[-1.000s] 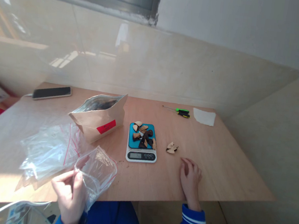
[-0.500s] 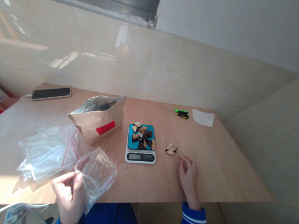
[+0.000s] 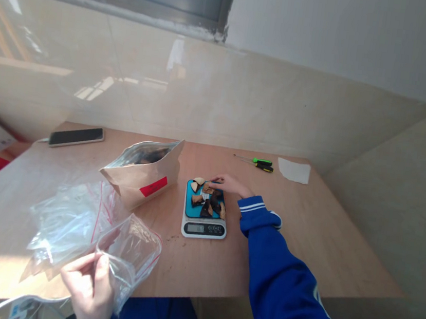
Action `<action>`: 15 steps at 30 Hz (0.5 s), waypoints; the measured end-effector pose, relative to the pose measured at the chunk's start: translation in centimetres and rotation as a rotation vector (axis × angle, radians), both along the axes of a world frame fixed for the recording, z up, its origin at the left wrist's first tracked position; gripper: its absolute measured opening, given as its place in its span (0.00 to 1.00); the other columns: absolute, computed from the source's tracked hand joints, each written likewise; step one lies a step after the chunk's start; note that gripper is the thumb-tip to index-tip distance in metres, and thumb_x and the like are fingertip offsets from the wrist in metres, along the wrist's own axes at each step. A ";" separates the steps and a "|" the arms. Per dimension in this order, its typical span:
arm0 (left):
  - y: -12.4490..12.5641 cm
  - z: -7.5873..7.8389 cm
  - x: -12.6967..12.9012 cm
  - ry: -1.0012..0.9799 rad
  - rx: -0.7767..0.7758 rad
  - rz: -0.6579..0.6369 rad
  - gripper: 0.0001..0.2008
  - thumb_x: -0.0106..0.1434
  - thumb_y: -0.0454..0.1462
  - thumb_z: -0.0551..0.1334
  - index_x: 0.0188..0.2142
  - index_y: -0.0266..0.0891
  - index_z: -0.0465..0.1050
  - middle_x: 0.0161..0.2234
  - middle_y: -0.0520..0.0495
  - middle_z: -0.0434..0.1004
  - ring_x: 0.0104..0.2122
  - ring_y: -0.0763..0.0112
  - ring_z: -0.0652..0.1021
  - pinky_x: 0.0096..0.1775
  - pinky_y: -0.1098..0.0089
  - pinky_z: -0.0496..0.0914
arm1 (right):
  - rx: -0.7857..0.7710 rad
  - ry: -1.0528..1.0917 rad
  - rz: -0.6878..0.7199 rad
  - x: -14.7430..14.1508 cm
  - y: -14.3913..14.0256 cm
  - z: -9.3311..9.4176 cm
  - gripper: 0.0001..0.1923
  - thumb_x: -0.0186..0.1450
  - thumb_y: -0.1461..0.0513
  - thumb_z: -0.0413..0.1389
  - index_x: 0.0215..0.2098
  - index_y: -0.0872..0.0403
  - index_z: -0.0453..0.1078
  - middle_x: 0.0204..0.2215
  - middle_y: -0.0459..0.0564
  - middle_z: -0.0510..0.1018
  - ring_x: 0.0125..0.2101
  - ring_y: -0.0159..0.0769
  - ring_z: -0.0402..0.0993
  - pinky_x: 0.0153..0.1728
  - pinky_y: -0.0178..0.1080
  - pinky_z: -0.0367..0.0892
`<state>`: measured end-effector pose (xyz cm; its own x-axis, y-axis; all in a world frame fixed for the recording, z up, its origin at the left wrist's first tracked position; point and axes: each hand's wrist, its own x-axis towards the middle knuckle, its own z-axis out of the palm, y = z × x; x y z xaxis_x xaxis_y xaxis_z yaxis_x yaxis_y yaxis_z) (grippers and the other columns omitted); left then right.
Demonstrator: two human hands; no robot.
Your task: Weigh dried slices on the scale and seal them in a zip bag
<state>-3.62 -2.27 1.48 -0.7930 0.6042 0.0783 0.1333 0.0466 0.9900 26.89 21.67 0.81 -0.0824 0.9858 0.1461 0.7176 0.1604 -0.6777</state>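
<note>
In my left hand (image 3: 89, 283), thumb and fingers pinch the rim of a clear zip bag (image 3: 134, 245) with a red seal line; its mouth gapes. My right hand (image 3: 229, 184) reaches over the far edge of a small kitchen scale (image 3: 204, 232). Its fingers are pinched at a brown dried mushroom piece (image 3: 208, 188) on the scale's blue plate. Several other dark and cream dried mushroom pieces (image 3: 215, 199) lie there. The digits on the display are too small to read. My right sleeve covers the table spot beside the scale.
Left of the scale stands an open brown paper pouch (image 3: 136, 183) with a red label. A stack of clear zip bags (image 3: 69, 219) lies nearer me. Farther back are a phone (image 3: 77, 137) on a cable, two screwdrivers (image 3: 262, 165) and a white paper (image 3: 293, 170).
My right hand has moved left and away from me, from beside a small pile on the table to the scale. The left hand still holds the bag, slightly lower and farther left.
</note>
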 end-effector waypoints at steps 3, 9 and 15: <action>0.3 0.0 -0.2 0.023 0.031 0.009 0.18 0.47 0.46 0.66 0.34 0.42 0.64 0.28 0.52 0.69 0.29 0.65 0.72 0.33 0.62 0.65 | -0.121 0.077 0.087 0.6 0.3 -0.2 0.04 0.53 0.57 0.66 0.24 0.46 0.75 0.25 0.46 0.80 0.29 0.41 0.75 0.36 0.49 0.71; -0.2 -0.2 -0.1 0.019 0.059 -0.026 0.18 0.49 0.45 0.66 0.36 0.41 0.65 0.31 0.52 0.71 0.32 0.66 0.73 0.35 0.63 0.65 | -0.051 0.226 -0.097 4.0 -1.5 2.0 0.10 0.63 0.54 0.55 0.36 0.50 0.74 0.38 0.53 0.81 0.39 0.43 0.77 0.39 0.48 0.71; -0.4 -0.6 -0.2 0.021 0.095 -0.057 0.18 0.50 0.45 0.66 0.36 0.40 0.65 0.32 0.51 0.71 0.32 0.66 0.74 0.36 0.64 0.66 | -0.005 0.080 -0.296 11.4 -9.1 1.6 0.26 0.58 0.42 0.53 0.35 0.55 0.74 0.32 0.56 0.81 0.32 0.43 0.77 0.32 0.44 0.72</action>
